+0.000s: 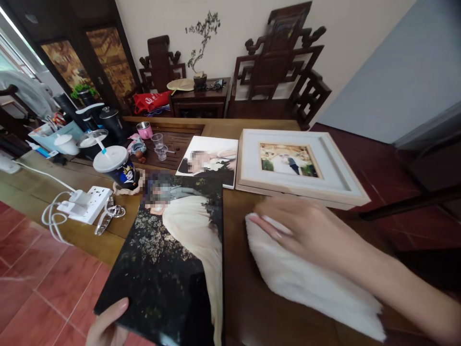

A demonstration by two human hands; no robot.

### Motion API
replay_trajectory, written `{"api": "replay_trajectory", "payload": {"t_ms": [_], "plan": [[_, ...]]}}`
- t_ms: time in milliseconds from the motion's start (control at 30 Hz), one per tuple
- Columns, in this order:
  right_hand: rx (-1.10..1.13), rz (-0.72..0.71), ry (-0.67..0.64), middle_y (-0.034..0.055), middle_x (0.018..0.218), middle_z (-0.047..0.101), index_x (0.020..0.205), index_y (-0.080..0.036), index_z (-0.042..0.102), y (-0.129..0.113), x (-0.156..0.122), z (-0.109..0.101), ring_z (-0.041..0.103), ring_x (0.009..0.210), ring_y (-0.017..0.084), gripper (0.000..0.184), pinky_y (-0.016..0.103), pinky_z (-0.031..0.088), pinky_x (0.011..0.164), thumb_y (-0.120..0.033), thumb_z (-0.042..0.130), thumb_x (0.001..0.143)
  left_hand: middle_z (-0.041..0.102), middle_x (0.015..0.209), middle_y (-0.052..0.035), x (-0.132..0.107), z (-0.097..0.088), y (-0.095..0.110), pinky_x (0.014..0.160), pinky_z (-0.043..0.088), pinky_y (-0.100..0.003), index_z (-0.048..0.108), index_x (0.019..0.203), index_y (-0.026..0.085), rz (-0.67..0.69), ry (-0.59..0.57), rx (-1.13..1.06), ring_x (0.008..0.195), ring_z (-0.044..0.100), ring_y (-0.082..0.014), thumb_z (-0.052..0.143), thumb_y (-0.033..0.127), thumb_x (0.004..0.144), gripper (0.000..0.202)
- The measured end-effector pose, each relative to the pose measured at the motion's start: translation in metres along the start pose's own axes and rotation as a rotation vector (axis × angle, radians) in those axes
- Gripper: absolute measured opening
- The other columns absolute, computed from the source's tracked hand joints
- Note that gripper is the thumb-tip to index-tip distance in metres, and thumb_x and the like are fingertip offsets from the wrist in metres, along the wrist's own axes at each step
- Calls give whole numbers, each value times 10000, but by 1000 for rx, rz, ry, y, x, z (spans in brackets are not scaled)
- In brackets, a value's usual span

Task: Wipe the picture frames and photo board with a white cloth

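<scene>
My left hand (pixel 108 324) grips the near lower corner of a large glossy photo print (pixel 169 259) with a dark background and a pale gown, held tilted over the wooden table (pixel 237 288). My right hand (pixel 306 230) lies flat, fingers stretched out, on a white fluffy cloth (pixel 309 278) spread on the table to the right of the print. The hand is slightly blurred.
A white-framed photo (pixel 298 166) and a second print (pixel 211 161) lie further back. To the left stand a lidded cup (pixel 117 166), a white power strip (pixel 90 204) with cables, keys (pixel 108 216), small glasses and a tea tray. Carved dark chairs line the wall.
</scene>
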State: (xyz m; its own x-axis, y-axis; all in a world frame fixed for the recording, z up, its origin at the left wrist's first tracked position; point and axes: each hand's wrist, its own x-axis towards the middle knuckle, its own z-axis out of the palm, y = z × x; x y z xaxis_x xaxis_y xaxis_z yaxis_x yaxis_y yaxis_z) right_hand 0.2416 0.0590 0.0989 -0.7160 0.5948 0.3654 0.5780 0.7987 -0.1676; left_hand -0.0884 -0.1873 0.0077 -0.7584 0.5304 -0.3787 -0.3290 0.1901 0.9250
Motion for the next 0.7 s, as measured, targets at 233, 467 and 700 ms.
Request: {"api": "replay_trajectory", "payload": {"t_ms": [233,467,700], "plan": [[-416,-52,-467,246,1194,628,1135,-39,619,51,143,70,538,1147,357,362,400,416,876,-300,614,884,774,734,-14,-12,3,9,822,629,-375,752,692,282,-188,-93,-90,947,719,-341,906,337,473,273],[-338,-92,-571,250,1037,689,1026,-4,682,58,164,87,652,911,331,473,387,451,775,-428,662,817,779,799,12,-23,-3,10,933,583,-419,762,820,324,-93,-43,-18,1088,663,-347,886,353,532,315],[-165,-207,-425,205,1362,540,1316,-86,555,64,168,70,575,1098,305,582,354,436,851,-286,683,784,776,885,42,-11,8,18,973,560,-369,733,947,332,-49,-105,18,1110,659,-293,835,288,624,341]]}}
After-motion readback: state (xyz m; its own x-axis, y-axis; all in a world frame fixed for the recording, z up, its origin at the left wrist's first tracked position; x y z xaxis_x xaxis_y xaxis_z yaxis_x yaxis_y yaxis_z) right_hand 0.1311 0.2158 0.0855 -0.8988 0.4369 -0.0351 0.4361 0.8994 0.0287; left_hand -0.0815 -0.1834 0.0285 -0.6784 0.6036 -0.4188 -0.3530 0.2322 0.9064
